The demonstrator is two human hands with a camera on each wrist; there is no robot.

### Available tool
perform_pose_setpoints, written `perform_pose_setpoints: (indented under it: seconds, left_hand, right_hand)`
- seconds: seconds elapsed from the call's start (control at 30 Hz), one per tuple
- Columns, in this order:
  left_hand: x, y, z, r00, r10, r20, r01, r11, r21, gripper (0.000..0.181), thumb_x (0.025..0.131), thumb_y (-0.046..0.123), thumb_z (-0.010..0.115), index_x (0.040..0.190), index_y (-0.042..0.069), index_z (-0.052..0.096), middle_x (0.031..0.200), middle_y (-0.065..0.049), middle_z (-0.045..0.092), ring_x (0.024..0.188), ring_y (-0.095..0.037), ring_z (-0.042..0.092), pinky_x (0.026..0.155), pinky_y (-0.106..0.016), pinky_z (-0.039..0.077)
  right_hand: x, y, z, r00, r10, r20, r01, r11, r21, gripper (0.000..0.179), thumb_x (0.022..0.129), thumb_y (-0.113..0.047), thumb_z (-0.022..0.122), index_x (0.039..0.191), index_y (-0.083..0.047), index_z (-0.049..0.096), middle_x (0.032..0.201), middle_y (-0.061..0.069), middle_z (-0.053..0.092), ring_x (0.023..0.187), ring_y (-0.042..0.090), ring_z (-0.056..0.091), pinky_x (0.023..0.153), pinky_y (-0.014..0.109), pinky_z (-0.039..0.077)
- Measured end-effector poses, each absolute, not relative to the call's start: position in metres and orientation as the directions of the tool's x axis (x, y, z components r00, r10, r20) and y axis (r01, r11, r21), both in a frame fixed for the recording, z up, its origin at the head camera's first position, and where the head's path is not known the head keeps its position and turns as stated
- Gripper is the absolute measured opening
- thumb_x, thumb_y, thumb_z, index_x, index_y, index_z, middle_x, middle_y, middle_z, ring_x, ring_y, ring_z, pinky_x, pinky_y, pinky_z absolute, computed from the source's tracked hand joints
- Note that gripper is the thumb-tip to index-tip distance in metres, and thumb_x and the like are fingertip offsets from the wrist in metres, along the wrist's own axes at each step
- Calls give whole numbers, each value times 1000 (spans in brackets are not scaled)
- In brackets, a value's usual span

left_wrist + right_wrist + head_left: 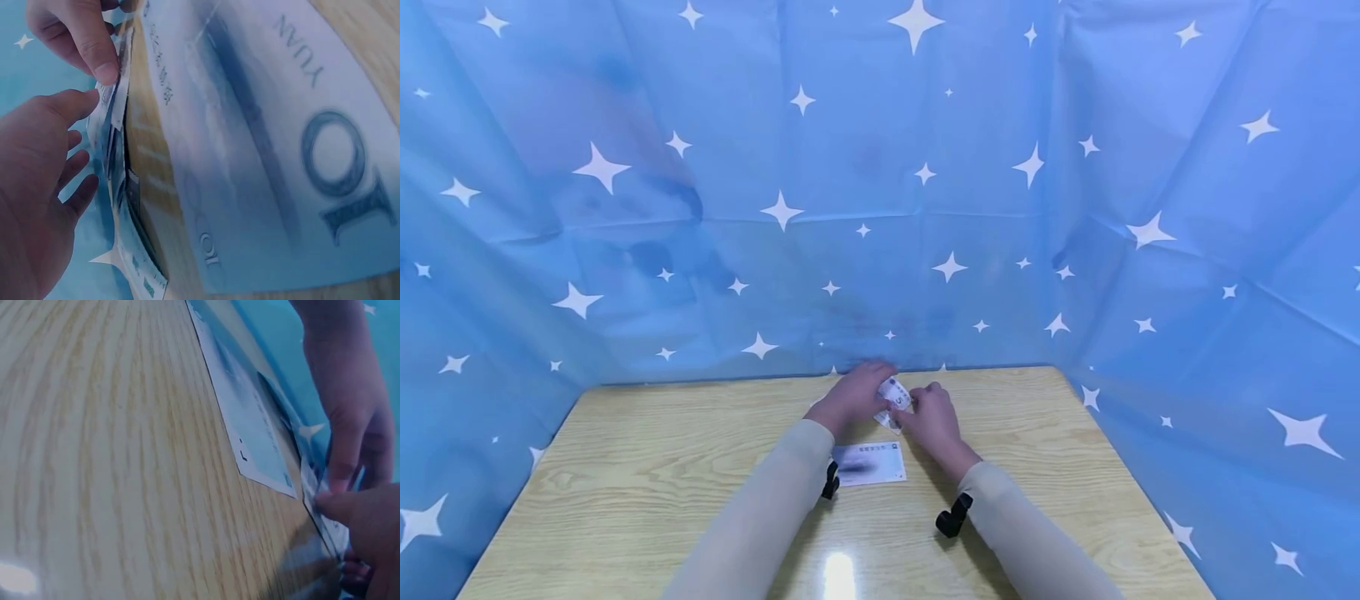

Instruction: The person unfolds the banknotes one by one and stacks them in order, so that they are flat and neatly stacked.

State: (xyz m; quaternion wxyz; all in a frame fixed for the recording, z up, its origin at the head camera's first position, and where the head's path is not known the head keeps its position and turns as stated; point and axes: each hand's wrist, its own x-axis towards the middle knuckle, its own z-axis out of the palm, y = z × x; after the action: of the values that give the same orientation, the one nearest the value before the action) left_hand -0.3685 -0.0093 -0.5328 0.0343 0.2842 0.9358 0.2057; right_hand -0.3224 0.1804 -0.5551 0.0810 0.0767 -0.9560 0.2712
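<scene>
Several small banknotes [112,137] lie bunched and overlapping near the table's far edge, between the two hands. One of them, a banknote with a large 5 [897,398], is tilted up from the others. My left hand [857,396] is on its left side, with a digit on the note's edge and the other fingers loosely bent. From the right, my right hand [934,421] pinches the note with its thumb in front. Closer to me, a 10 yuan banknote [871,464] lies flat, partly covered by the left wrist in the head view.
The light wooden table [647,483] runs to a blue curtain with white stars [865,167] behind and at both sides. Black straps [953,515] hang at the sleeve cuffs. A bright light reflection [839,575] shows on the front of the tabletop.
</scene>
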Motion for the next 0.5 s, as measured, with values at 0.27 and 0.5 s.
perform_pose_setpoints:
  seconds: [0.27, 0.5]
  left_hand:
    - [-372, -13, -545, -844, 537, -1, 504, 794, 340, 64, 110, 42, 68, 166, 17, 50, 174, -5, 43, 164, -34, 32, 131, -54, 29]
    - [-372, -13, -548, -828, 560, 9, 534, 785, 314, 63, 112, 46, 64, 167, 19, 50, 174, -7, 42, 163, -36, 32, 131, -58, 28]
  right_hand:
    - [-322, 181, -558, -982, -96, 162, -167, 839, -517, 55, 95, -36, 91, 129, 5, 76, 100, 11, 60, 88, 24, 52, 71, 38, 45]
    - [-322, 184, -555, -984, -105, 141, -166, 820, -547, 59, 96, -36, 90, 136, 4, 73, 112, 16, 64, 96, 27, 56, 78, 43, 49]
